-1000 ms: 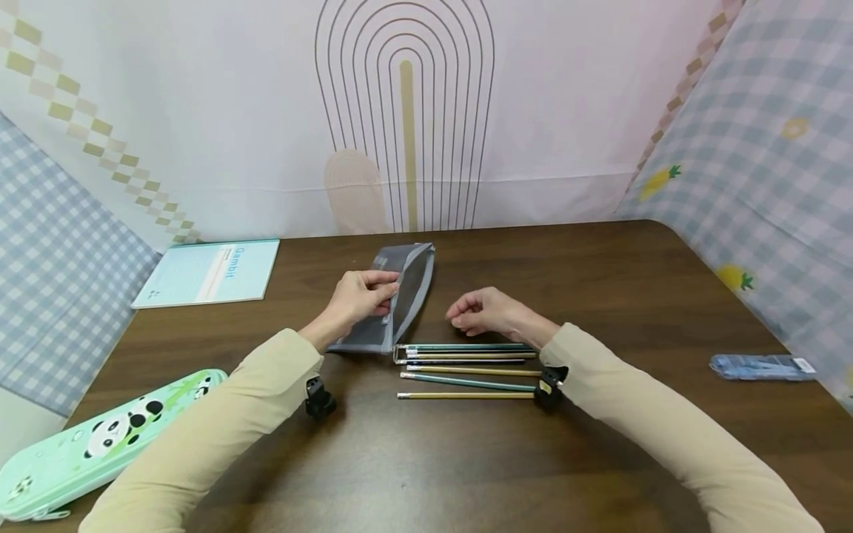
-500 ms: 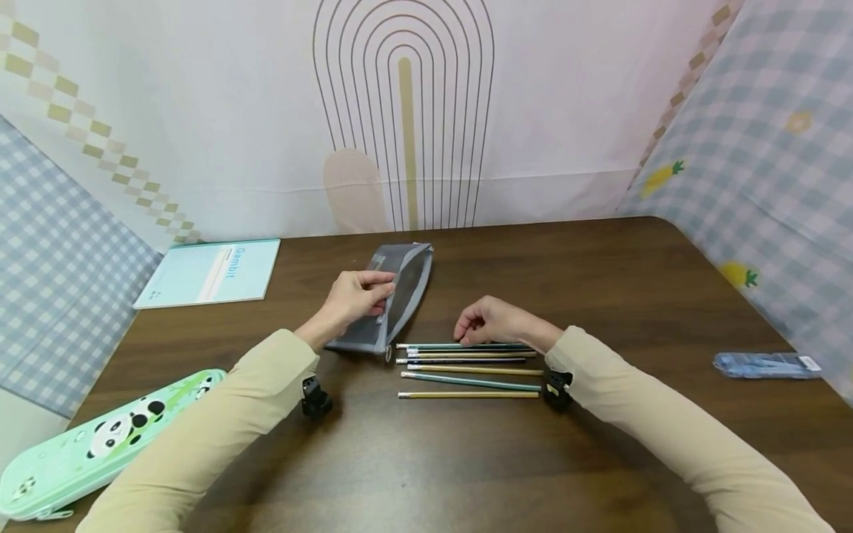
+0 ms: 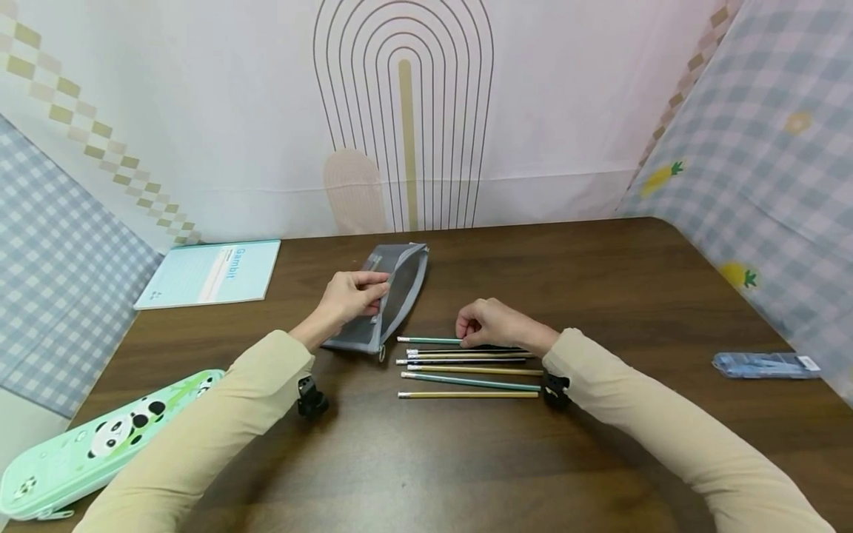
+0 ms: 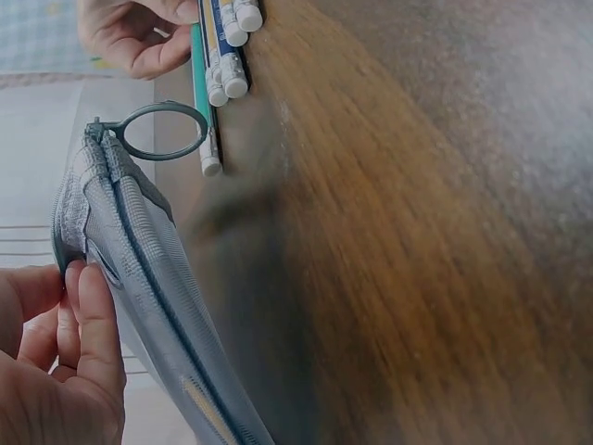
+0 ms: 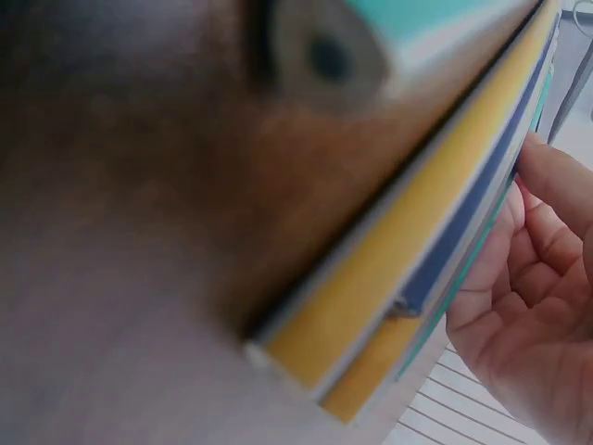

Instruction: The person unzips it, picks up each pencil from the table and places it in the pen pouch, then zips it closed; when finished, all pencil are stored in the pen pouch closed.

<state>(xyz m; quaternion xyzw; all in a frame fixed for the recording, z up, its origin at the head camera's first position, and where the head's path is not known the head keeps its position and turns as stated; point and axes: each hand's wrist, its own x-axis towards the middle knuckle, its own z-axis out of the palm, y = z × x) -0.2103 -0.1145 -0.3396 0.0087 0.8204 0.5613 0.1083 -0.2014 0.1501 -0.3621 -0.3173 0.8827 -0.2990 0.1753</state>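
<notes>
My left hand [image 3: 349, 296] pinches the edge of a grey mesh zip pouch [image 3: 349, 338], whose mouth gapes to the right. A round pull ring [image 4: 167, 105] hangs at the pouch's near end in the left wrist view. Just right of it, the thumb and bent fingers of my right hand [image 3: 493, 323] pinch the farthest green pencil [image 3: 426, 340], its white eraser end pointing left. Below that hand several more pencils lie side by side, among them a yellow pencil [image 3: 466, 396] nearest me and another green pencil [image 3: 453, 380]. Their right ends are partly hidden by my wrist.
A light blue notebook [image 3: 246, 274] lies at the back left. On the near left is a mint panda pencil case [image 3: 109, 437], partly behind my left sleeve. A blue packet [image 3: 760, 366] rests at the right. Fabric hangs behind the table.
My right hand has come down onto the farthest green pencil, pinched it and shifted it slightly away from the other pencils. The left hand and pouch have moved a little to the left.
</notes>
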